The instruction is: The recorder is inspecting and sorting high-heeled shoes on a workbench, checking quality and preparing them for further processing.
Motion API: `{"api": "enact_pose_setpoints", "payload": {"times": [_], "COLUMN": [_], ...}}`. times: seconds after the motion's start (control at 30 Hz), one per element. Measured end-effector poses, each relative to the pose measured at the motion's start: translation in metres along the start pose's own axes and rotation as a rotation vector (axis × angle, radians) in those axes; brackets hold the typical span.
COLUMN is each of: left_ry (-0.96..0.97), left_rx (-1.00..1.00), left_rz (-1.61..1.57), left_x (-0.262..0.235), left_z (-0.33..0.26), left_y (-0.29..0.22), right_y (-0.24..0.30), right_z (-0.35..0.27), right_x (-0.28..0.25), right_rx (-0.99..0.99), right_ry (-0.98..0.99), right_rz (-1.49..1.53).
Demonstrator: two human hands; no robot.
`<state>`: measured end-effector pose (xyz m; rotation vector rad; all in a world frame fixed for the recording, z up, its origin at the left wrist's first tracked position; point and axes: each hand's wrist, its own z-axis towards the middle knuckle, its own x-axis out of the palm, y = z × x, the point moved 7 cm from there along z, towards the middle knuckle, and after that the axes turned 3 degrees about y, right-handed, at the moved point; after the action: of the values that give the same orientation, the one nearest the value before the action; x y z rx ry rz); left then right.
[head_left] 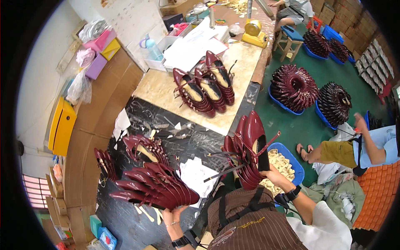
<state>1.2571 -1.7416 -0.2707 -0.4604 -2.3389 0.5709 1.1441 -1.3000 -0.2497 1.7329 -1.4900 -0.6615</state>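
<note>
My left hand [171,216] is closed under the near end of a nested row of glossy burgundy shoes [156,185], over the black-topped table. On the right, my right hand [273,176] grips a second nested stack of burgundy strappy shoes [248,154], its toes pointing up and away from me. The fingers of both hands are partly hidden by the shoes. Beyond the left stack lie more burgundy shoes [146,150] and a smaller bundle [105,164]. Three upright stacks of the same shoes [204,89] stand on the beige board farther off.
White paper sheets [196,177] lie on the table [121,225]. A blue basin [295,164] of pale inserts stands at my right. Shoe-filled basins [271,93] cover the green floor beyond. One person in a blue top [381,143] stands at right; another [291,12] sits far off.
</note>
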Motion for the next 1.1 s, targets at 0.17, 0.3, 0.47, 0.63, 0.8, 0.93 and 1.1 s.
{"api": "enact_pose_setpoints", "payload": {"times": [0.17, 0.3, 0.47, 0.63, 0.8, 0.93, 1.1], "left_ry": [0.216, 0.159, 0.259, 0.253, 0.187, 0.151, 0.133], "left_rx": [-0.151, -0.108, -0.097, -0.025, 0.066, 0.143, 0.284], "left_rz": [0.215, 0.343, 0.415, 0.520, 0.608, 0.704, 0.872], "left_x": [0.044, 0.079, 0.130, 0.131, 0.104, 0.097, 0.150], "left_z": [0.105, 0.188, 0.265, 0.323, 0.369, 0.382, 0.372], "left_y": [0.020, 0.016, 0.048, 0.045, 0.046, 0.039, 0.054], "right_y": [-0.001, -0.021, -0.035, -0.071, -0.059, -0.058, -0.055], "right_z": [-0.030, -0.062, -0.092, -0.103, -0.103, -0.088, -0.061], "right_x": [-0.037, -0.052, -0.059, -0.060, -0.047, -0.051, -0.080], "right_rx": [-0.018, -0.018, 0.064, 0.130, 0.148, 0.140, 0.120], "right_ry": [-0.230, -0.369, -0.474, -0.615, -0.634, -0.579, -0.526], "right_rz": [0.114, 0.172, 0.316, 0.325, 0.515, 0.555, 0.541]}}
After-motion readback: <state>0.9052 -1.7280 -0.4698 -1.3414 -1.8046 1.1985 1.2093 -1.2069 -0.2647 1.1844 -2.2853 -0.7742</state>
